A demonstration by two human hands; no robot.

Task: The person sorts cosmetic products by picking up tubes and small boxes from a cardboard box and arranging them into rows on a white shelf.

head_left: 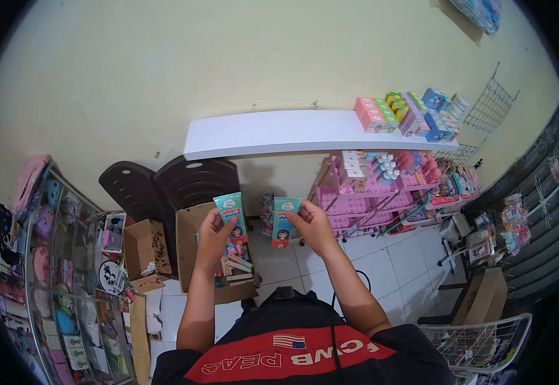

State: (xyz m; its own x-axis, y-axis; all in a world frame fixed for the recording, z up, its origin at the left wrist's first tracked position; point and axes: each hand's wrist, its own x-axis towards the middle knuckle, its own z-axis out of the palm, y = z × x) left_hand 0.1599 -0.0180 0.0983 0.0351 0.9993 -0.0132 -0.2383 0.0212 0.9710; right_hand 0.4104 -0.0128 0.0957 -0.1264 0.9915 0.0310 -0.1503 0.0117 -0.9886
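In front of the white wall shelf (279, 131), the person holds up two teal tubes, one in each hand. The left hand (214, 232) is closed around the left tube (232, 217), whose label reads "White & White" above a cartoon face. The right hand (314, 226) grips the right tube (285, 221), which carries the same design; its print is too small to read fully. The tubes are upright, near each other but apart. The person's dark shirt shows a flag patch and large white letters on a red band, seen upside down.

Below the left hand stands an open cardboard box (193, 247) holding more packaged goods; a smaller open box (143, 245) sits beside it. Two dark plastic chairs (170, 183) lean against the wall behind the boxes. At the shelf's right end lie colourful small boxes (404, 112), and beneath it a pink rack (372, 192) is stocked with packets. A glass display case (61, 276) stands on the left, a wire basket (484, 343) at lower right.
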